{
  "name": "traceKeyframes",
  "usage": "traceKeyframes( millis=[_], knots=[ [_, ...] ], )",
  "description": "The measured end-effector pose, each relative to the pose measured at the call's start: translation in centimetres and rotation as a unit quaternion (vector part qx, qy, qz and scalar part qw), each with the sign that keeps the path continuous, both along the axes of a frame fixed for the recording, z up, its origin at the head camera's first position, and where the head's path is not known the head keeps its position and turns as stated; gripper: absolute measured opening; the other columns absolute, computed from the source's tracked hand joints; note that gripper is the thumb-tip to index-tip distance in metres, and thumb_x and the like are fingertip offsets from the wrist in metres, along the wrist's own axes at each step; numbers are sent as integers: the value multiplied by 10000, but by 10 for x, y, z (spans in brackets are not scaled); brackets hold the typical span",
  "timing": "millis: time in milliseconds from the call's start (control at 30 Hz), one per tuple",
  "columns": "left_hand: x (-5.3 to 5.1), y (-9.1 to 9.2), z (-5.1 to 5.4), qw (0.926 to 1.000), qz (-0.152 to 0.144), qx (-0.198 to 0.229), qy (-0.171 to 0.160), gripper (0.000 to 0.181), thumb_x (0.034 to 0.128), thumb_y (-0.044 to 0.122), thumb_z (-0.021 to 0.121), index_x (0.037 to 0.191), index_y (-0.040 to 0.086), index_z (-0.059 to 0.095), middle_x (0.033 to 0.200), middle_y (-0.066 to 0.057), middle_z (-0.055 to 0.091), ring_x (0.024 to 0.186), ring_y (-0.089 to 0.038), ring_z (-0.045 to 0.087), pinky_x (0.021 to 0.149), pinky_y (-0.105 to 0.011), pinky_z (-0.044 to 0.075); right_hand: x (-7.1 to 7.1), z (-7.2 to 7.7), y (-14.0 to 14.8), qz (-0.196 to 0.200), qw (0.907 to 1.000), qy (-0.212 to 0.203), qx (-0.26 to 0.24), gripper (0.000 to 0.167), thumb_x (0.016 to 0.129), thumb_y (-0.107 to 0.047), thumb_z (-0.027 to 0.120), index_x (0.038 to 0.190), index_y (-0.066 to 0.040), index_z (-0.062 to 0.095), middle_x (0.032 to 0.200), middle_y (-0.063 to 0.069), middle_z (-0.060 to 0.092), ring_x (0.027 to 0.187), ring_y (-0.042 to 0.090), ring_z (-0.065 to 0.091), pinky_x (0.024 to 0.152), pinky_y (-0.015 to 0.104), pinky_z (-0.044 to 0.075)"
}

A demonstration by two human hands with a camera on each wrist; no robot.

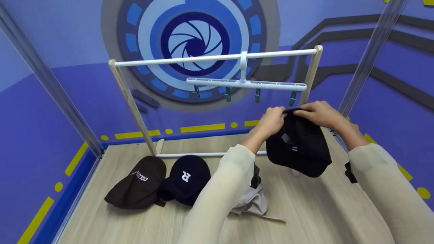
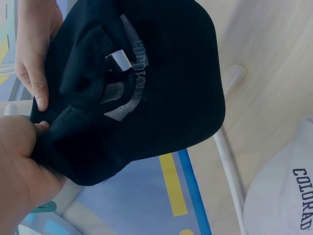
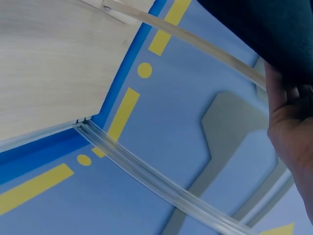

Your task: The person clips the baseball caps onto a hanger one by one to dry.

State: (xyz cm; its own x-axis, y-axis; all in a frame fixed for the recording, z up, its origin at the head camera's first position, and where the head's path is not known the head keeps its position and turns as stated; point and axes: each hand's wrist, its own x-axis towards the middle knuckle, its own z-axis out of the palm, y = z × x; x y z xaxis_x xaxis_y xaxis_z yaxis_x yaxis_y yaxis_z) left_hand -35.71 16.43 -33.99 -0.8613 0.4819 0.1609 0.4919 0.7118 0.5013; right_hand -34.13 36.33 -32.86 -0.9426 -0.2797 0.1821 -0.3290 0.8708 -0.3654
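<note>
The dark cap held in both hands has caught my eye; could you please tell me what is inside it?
Inside the dark cap, a white tag and grey lettered tape show. Folded fabric covers the deeper crown, so its contents cannot be seen.

caps [image 1: 190,181] on table [image 1: 135,227] before rack [image 1: 179,60] | hanger [image 1: 217,82] on rack | held cap [image 1: 300,145] rightmost
</note>
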Motion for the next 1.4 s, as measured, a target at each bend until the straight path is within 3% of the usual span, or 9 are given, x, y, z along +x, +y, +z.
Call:
traceKeyframes(
  millis=[200,400,533,733,967,1067,1233,1333,1400],
  knots=[
    [1,-1,-6,9997,19,89,-237,288,1105,202,438,1246,119,675,1229,-42,695,1150,-168,649,901,-287,525,0,-6,-2,11,9999,-165,-12,429,1045,-442,549,1105,-69,752,868,78,716,719,187,615,681,373,455],
    [2,2,4,9926,360,910,-713,405,1089,279,477,1449,103,532,1404,-56,607,1280,-170,582,1012,-296,494,-1,-8,-6,-7,9997,173,-147,375,1052,-369,567,1027,-41,747,718,57,627,625,190,526,635,360,411],
    [2,4,11,9792,476,1789,-836,497,1064,317,538,1513,120,457,1480,-41,551,1343,-157,529,1064,-292,457,-2,-13,-9,-61,9994,316,-84,354,1049,-336,579,1049,-33,761,737,49,662,642,189,549,645,370,421],
    [0,10,13,9567,81,2777,-871,529,1048,311,586,1526,128,453,1514,-21,522,1390,-132,479,1094,-251,419,-4,-18,-11,-229,9992,336,-29,370,1048,-350,577,953,-33,743,640,16,559,611,198,514,619,360,395],
    [7,20,10,9194,185,3783,-1058,430,1024,243,637,1411,66,581,1294,-66,676,1160,-133,639,900,-196,512,-3,-21,-9,-389,9991,176,28,415,1055,-356,562,1087,13,748,753,114,671,729,309,621,671,429,436],
    [11,20,13,9055,96,4048,-1268,409,1023,251,636,1383,60,608,1233,-57,684,1096,-119,645,877,-211,518,-2,-23,-4,-418,9991,70,38,432,1060,-374,544,1081,12,737,715,99,636,704,291,604,666,424,429],
    [11,19,15,8986,8,4205,-1254,325,1005,229,662,1275,50,675,1159,-29,702,1032,-85,635,869,-202,507,4,-26,5,-360,9992,166,33,392,1067,-337,540,1066,0,739,691,67,610,655,244,560,647,395,420],
    [9,18,12,8939,164,4347,-1079,238,974,203,702,1152,48,734,1067,-10,733,952,-55,639,805,-172,509,7,-28,7,-309,9991,294,-9,374,1062,-315,555,1124,-1,748,801,105,695,717,261,610,678,420,455],
    [8,17,8,8856,310,4521,-1015,181,948,182,730,1064,48,763,989,3,745,878,-48,650,757,-164,513,7,-30,6,-275,9992,299,-23,375,1060,-320,558,1117,-2,749,823,112,705,729,262,618,682,424,462]
  ],
)
